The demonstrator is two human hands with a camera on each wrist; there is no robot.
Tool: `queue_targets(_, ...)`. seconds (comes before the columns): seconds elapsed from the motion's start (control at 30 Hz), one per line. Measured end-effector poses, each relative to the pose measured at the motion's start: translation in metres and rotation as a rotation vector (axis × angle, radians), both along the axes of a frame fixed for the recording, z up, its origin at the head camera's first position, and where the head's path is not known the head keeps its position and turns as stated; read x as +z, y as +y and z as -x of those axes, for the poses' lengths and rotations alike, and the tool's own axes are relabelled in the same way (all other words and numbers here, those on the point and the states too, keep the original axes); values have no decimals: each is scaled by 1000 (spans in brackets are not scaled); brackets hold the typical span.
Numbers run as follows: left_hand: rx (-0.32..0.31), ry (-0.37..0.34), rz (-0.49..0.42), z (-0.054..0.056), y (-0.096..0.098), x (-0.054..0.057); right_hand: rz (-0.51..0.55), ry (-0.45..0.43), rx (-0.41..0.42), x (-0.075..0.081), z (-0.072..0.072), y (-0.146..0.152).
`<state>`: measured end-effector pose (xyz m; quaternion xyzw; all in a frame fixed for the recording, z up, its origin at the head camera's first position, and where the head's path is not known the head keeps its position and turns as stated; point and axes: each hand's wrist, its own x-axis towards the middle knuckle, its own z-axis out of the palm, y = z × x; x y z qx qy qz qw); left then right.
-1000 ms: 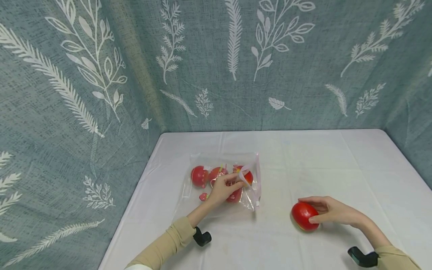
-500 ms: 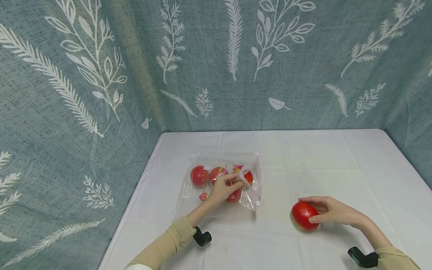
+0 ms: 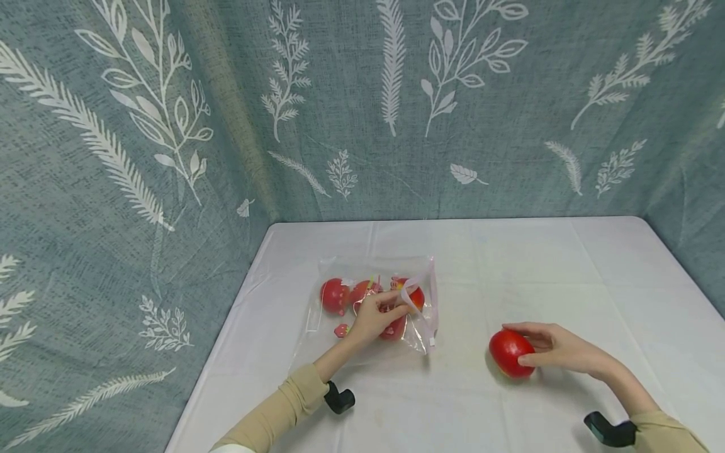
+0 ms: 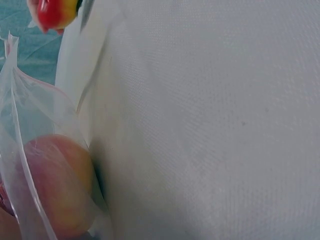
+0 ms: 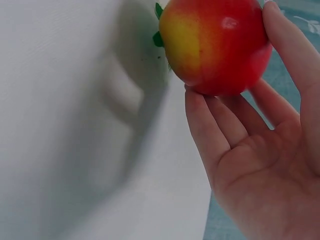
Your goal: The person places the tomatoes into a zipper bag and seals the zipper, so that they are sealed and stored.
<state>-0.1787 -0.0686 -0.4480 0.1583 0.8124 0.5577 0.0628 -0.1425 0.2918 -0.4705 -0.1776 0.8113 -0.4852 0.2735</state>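
Observation:
A clear zip bag with a pink-edged mouth lies on the table, holding several red fruits. My left hand pinches the lifted edge of the bag's mouth. In the left wrist view, a blurred red-yellow fruit shows through the plastic. To the right, my right hand grips a glossy round red fruit between thumb and fingertips. The right wrist view shows its yellow end with small green leaves, raised above the cloth with a shadow beside it.
A white cloth covers the table. Green-blue curtains with white leaf prints stand behind it and at the sides. Dark wrist camera mounts stick out at both sleeves. The bag's white slider sits at its near right corner.
My right hand and the red fruit have risen slightly, and the fruit has shifted a little away from me. The left hand and the bag have stayed in place.

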Motion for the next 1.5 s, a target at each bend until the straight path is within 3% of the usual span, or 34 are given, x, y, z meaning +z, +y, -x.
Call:
queue_targets(0.37, -10, 7, 1, 0, 0, 0, 20, 69, -69, 8, -1, -2)
queue_targets(0.97, -25, 26, -8, 1, -1, -1, 40, 71, -161, 24, 1, -11)
queue_targets(1.5, -26, 33, 28, -1, -4, 1, 50, 98, -182, 26, 8, -21)
